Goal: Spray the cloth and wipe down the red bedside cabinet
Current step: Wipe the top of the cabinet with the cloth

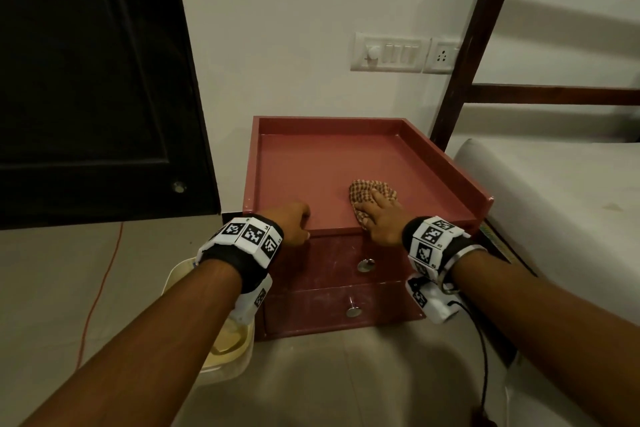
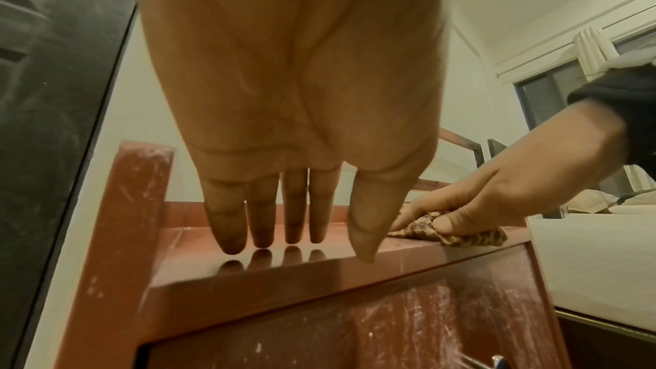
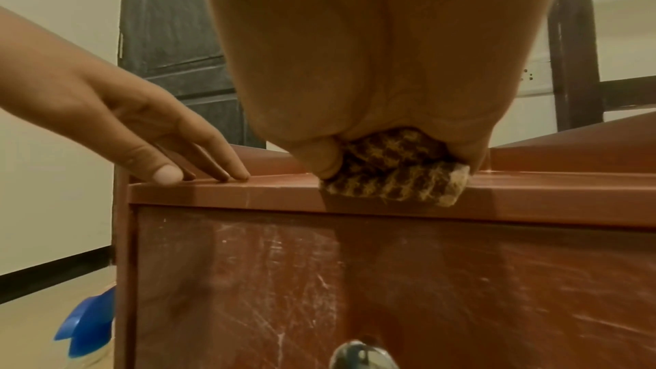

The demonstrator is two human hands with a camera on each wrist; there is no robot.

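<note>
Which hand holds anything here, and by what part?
The right hand presses and pinches the bunched cloth from above at its near end. The left hand holds nothing, fingertips resting on the cabinet.

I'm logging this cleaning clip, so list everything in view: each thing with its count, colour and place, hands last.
Red wooden bedside cabinet: one, red, against the wall beside the bed.
Checked cloth: one, brown and cream, front right of the cabinet top.
Round metal drawer knobs: two, silver, on the drawer fronts.
Dark panelled door: one, near black, left.
Wall switch plate: one, white, above the cabinet.
Dark wooden bed frame: one, brown, right.
White mattress: one, right.
Plastic tub: one, cream, on the floor at left.
Left hand: fingertips rest on the cabinet's front edge.
Right hand: presses the cloth.
</note>
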